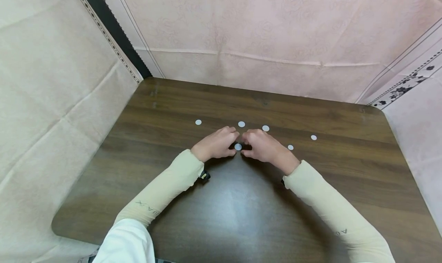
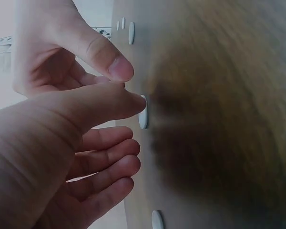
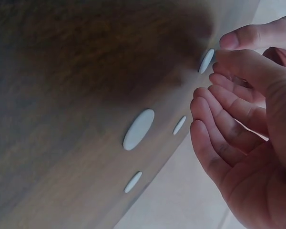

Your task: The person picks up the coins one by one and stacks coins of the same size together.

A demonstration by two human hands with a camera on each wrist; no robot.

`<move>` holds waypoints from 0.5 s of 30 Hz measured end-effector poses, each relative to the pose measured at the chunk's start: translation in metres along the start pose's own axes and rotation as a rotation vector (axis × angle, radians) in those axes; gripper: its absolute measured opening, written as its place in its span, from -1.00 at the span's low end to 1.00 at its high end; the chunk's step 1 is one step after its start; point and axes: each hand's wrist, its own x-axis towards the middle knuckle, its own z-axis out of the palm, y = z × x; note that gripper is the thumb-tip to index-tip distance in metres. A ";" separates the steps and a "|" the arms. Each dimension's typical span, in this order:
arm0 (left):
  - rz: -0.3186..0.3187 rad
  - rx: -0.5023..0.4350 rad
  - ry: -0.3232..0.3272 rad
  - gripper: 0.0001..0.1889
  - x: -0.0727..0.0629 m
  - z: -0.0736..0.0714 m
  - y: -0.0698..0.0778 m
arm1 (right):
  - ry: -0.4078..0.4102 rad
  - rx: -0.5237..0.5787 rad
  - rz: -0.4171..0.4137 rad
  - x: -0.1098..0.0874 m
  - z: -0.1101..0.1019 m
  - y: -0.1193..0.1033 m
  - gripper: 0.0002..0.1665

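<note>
A flat white disc (image 1: 238, 147) lies on the brown wooden table between the two hands. On its left side is the left hand (image 1: 217, 143), thumb and fingers loosely bent and spread apart. The right hand (image 1: 263, 146) mirrors it from the other side. In the left wrist view, the left thumb overlaps part of the disc (image 2: 143, 119); whether it touches cannot be told. From the right wrist, the right fingers curve beside the disc (image 3: 206, 61), with nothing in the palm. Just beyond the hands lie two more white discs, one ahead (image 1: 241, 124) and another disc (image 1: 265, 128) near the right knuckles.
Another white disc (image 1: 198, 122) lies to the left; to the right are a near disc (image 1: 291, 147) and a farther disc (image 1: 314, 137). The table (image 1: 138, 167) has rounded corners and meets pale patterned cloth (image 1: 269, 36) at the back and sides.
</note>
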 end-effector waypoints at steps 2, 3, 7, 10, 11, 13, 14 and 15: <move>-0.006 -0.010 -0.008 -0.81 0.001 0.001 0.000 | 0.003 0.009 -0.003 0.001 0.002 0.001 -0.83; -0.011 -0.013 -0.013 -0.82 0.002 0.001 -0.001 | 0.005 0.016 -0.004 0.001 0.003 0.001 -0.83; -0.037 -0.027 -0.037 -0.82 0.003 0.001 -0.001 | 0.006 0.018 -0.013 0.004 0.006 0.003 -0.87; -0.054 -0.036 -0.046 -0.83 0.004 0.001 0.000 | -0.004 0.012 -0.012 0.006 0.007 0.003 -0.94; -0.058 -0.039 -0.048 -0.84 0.005 0.001 0.000 | -0.006 0.010 -0.011 0.007 0.007 0.003 -0.95; -0.062 -0.046 -0.048 -0.86 0.005 0.001 0.000 | -0.012 0.012 -0.004 0.008 0.008 0.003 -0.96; -0.064 -0.051 -0.048 -0.87 0.006 0.001 0.000 | -0.013 0.011 -0.002 0.009 0.008 0.003 -0.96; -0.063 -0.054 -0.047 -0.88 0.006 0.001 0.000 | -0.013 0.011 0.000 0.009 0.008 0.003 -0.96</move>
